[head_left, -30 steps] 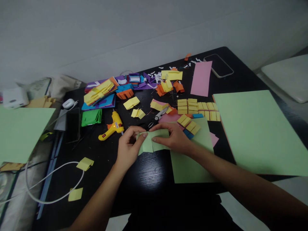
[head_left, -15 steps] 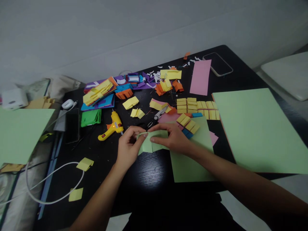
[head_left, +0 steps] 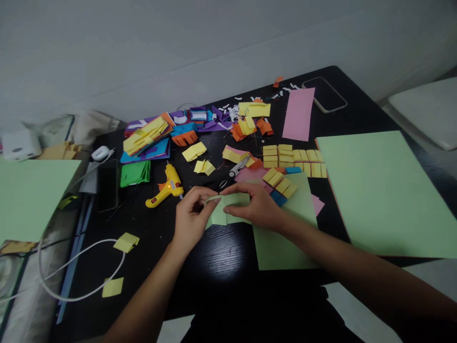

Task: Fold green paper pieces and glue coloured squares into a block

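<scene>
while the left hand (head_left: 193, 215) and right hand (head_left: 261, 208) each pinch it nearly closed, the folded green paper (head_left: 219, 217) lies between them, its long axis running hand to hand (neither looks nearer).

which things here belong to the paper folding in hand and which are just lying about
Likely part of it:
- folded green paper, held by left hand and right hand
- yellow glue gun
- scissors

Probably just lying about:
- phone at far right
- white cable
</scene>
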Tool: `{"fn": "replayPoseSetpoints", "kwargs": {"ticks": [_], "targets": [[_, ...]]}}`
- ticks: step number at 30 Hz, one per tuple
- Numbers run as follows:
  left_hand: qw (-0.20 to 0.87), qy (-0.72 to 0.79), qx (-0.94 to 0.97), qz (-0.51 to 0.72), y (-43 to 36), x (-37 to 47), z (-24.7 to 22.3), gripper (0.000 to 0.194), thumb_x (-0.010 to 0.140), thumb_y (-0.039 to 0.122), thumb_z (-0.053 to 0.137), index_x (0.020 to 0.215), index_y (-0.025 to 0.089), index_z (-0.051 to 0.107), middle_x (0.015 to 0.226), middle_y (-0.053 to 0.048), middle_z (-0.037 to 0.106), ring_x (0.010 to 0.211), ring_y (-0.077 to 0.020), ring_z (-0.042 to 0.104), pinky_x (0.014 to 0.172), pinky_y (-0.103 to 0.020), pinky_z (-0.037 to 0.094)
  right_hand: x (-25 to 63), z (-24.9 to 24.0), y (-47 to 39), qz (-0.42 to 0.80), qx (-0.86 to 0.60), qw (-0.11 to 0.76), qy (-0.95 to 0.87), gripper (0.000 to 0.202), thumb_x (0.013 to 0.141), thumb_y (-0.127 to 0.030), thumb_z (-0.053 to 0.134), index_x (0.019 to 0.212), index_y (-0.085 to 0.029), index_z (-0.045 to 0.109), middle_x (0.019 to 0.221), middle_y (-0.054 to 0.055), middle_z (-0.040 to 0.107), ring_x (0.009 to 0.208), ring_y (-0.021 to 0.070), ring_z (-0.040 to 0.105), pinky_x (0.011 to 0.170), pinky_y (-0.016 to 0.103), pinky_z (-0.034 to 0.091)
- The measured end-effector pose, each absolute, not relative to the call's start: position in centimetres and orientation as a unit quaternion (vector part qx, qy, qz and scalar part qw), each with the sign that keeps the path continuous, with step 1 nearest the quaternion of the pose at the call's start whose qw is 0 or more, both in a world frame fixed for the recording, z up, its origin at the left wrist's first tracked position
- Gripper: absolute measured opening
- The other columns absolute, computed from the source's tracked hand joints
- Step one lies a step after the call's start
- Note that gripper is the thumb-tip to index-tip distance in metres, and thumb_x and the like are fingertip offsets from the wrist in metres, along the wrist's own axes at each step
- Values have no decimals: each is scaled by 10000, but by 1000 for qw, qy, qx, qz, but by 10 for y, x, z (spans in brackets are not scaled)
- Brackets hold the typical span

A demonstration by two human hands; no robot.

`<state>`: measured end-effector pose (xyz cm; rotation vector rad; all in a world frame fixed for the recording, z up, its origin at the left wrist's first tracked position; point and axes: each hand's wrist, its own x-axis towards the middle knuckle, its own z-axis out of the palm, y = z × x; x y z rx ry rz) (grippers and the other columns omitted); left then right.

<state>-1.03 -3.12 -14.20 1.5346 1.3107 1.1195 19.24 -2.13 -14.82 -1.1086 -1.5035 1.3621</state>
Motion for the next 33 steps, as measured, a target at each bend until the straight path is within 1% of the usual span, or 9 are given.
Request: {"fn": "replayPoseSetpoints", "kwargs": {"ticks": [2, 6, 8, 13, 22, 28, 33], "targets": [[404, 519, 609, 444, -31, -11, -142, 46, 908, 267, 795, 926, 225, 790, 884, -18, 726, 743, -134, 660, 644, -239, 496, 193, -147, -21, 544, -437, 400, -594, 286, 773, -242, 852, 1055, -208, 819, 1059, 40, 844, 1019, 239, 787, 971, 379, 598], [393, 515, 620, 443, -31, -11, -142, 61, 911, 282, 798, 936, 226, 801, 886, -24, 729, 751, -142, 658, 642, -247, 500, 195, -145, -18, 549, -424, 407, -594, 178, 875, -298, 768, 1017, -214, 833, 1026, 46, 851, 998, 235, 794, 961, 390, 603], [385, 511, 628, 443, -30, -11, -141, 63, 912, 286, 797, 937, 229, 806, 894, -28, 734, 765, -148, 663, 640, -249, 504, 195, -145, -16, 548, -421, 407, -597, 161, 888, -309, 762, 1001, -225, 840, 1015, 43, 854, 991, 235, 796, 961, 394, 605], [385, 507, 630, 446, -30, -11, -140, 64, 895, 282, 800, 911, 219, 803, 890, -36, 741, 781, -157, 678, 643, -250, 525, 196, -147, -15, 545, -422, 402, -603, 159, 890, -301, 768, 1014, -242, 848, 1019, 40, 855, 986, 234, 797, 958, 400, 609], [401, 526, 608, 439, -31, -9, -140, 69, 880, 278, 807, 896, 212, 796, 834, -16, 729, 713, -132, 656, 629, -234, 500, 194, -148, -16, 555, -423, 407, -589, 163, 878, -312, 786, 1002, -222, 844, 996, 41, 854, 976, 231, 797, 945, 386, 612], [406, 528, 599, 446, -32, -8, -141, 75, 871, 277, 808, 887, 207, 785, 835, -17, 737, 720, -138, 670, 640, -241, 517, 194, -148, -17, 561, -426, 405, -583, 155, 874, -311, 791, 990, -218, 834, 984, 43, 851, 966, 228, 795, 944, 395, 618], [406, 534, 593, 446, -33, -7, -141, 74, 874, 279, 810, 891, 212, 782, 824, -15, 731, 706, -134, 651, 626, -241, 500, 193, -146, -18, 577, -437, 400, -563, 194, 813, -303, 840, 983, -210, 821, 988, 45, 844, 982, 232, 796, 940, 389, 625]]}}
